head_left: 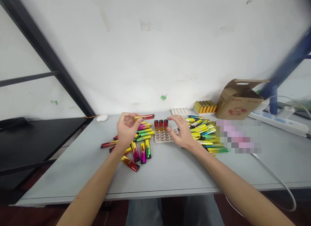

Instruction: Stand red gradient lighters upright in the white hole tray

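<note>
The left hand (126,130) has its grip clamped on one red-gold lighter (144,117), lifted above the pile of lighters (141,145) near the back edge of the counter (170,174). The right hand (182,132), fingers apart, rests beside the white tray (163,137), which carries three upright lighters (160,125).

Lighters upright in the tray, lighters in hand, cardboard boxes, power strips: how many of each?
Upright lighters in the near tray: 3
Lighter held in the left hand: 1
Cardboard box: 1
Power strip: 1
Total: 6
</note>
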